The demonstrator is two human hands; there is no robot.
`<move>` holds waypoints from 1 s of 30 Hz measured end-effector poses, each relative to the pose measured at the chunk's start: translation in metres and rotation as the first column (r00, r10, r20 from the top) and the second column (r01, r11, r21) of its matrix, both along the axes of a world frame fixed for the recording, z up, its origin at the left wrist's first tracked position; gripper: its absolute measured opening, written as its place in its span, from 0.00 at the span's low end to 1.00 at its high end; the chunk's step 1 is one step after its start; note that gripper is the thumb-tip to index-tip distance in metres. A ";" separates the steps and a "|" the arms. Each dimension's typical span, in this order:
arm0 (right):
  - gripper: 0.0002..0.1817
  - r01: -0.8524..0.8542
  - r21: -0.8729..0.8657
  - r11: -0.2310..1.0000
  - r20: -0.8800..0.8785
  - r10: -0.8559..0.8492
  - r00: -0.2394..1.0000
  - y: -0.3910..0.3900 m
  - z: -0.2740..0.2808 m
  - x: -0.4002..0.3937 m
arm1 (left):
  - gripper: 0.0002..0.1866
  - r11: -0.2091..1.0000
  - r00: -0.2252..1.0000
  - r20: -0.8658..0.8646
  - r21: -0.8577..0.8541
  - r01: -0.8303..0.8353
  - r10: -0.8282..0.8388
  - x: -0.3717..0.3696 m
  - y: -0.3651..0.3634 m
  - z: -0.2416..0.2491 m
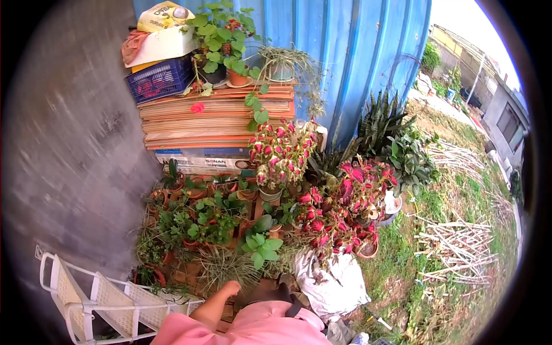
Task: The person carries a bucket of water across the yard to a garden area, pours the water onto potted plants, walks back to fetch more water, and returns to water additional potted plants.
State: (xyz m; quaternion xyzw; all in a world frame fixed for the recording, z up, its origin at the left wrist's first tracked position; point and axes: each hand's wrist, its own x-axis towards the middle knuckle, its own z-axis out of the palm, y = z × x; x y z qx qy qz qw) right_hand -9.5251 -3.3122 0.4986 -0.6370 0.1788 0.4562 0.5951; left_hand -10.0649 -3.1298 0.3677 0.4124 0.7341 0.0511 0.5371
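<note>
Below the stacked boards [215, 118], the left hand [232, 287] curls closed against a spiky potted plant [227, 265], as if steadying it; the right hand is out of view.

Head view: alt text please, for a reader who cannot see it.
One hand reaches into a spiky grass-like plant among crowded potted plants beside a blue corrugated wall. Red-leaved plants stand to the right, a white rack lower left.
</note>
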 end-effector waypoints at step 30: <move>0.31 0.862 -0.474 0.179 -0.011 -0.980 0.198 -0.251 -0.054 -0.100 | 0.08 0.924 0.942 0.002 -0.196 0.328 -0.334 0.131 0.138 0.088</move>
